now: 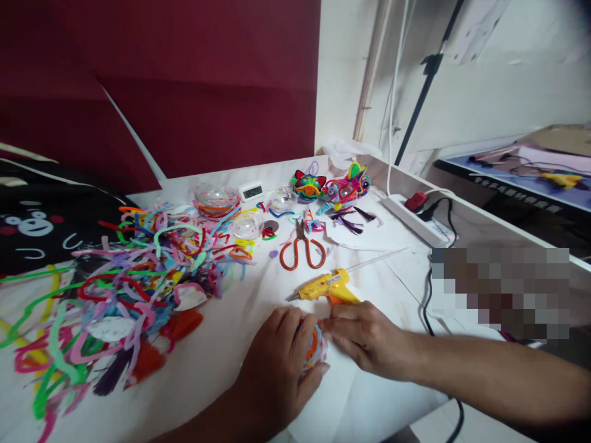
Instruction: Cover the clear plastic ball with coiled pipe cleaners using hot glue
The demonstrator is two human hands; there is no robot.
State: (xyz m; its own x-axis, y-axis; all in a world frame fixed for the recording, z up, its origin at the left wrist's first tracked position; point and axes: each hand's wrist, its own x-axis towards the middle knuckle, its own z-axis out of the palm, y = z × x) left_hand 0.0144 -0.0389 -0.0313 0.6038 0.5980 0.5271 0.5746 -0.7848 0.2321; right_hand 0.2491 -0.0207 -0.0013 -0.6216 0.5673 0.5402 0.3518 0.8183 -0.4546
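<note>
My left hand (281, 360) is wrapped round a small roundish craft piece (314, 346) with coloured pipe cleaner on it, orange, blue and pink. The fingers cover much of it. From the other side my right hand (364, 332) presses its pinched fingers against the piece's upper right edge; whether something small is between them is hidden. Just beyond the hands lies a yellow glue gun (325, 284), its nozzle pointing left and a clear glue stick out of its back. Behind it rest scissors (302, 249) with orange handles, blades pointing away.
Left of the hands spreads a heap of coloured pipe cleaners (133, 289). Clear plastic domes (248, 226), a small digital clock (252, 191) and finished-looking colourful figures (309, 186) stand at the back. A power strip (415, 218) with a black cable lies along the right edge.
</note>
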